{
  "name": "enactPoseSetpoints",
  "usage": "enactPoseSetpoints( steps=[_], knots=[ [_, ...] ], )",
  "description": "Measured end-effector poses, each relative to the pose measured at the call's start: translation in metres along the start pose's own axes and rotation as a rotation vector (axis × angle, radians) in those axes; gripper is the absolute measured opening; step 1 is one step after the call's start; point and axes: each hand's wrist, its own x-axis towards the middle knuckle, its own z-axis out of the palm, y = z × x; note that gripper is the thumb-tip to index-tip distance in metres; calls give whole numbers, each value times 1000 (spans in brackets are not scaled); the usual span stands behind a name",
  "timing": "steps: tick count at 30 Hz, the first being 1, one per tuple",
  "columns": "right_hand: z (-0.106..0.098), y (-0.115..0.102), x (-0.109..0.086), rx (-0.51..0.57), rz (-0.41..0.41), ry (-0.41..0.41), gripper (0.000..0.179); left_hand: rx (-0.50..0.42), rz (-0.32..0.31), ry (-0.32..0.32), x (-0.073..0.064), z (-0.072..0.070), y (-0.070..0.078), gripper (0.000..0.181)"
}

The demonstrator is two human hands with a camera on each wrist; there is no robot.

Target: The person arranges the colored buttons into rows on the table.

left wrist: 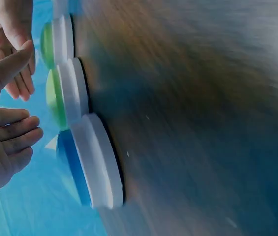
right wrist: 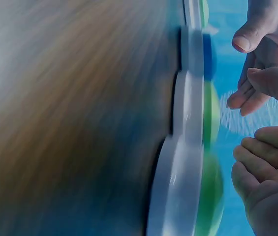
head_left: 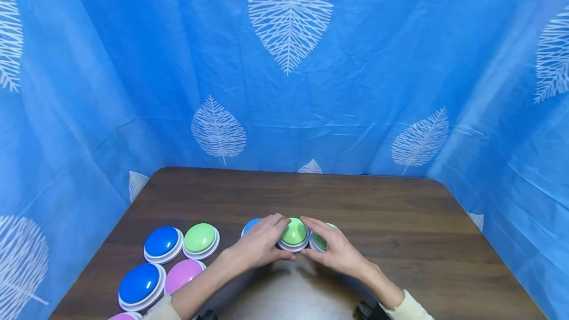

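Three round push buttons with white bases stand side by side in a row: a blue button, a middle green button and a right green button. My left hand hovers by the blue button and the left side of the middle one, hiding most of the blue. On the other side my right hand partly covers the right green button. Both hands have relaxed fingers and hold nothing. The left wrist view shows a gap between the left hand and the button tops.
At the table's left lie several more buttons: a far blue button, a separate green button, a nearer blue button and a pink button partly behind the left forearm. A blue leaf-patterned curtain surrounds the brown wooden table.
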Motion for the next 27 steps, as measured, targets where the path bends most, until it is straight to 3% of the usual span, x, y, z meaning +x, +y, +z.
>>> enactPoseSetpoints(
  steps=[8,12,21,27],
  knots=[
    [26,-22,26,32,-126,-72,67,66,-55,64,-41,-19,-7,73],
    [38,-36,40,55,-169,-129,69,77,-132,74,-64,-32,-12,75],
    [70,-65,52,42,-193,-275,68,56,-483,-93,-123,-56,-24,86],
    [87,-79,60,-31,-238,-320,67,23,-570,-123,-150,-57,-28,93]
  ],
)
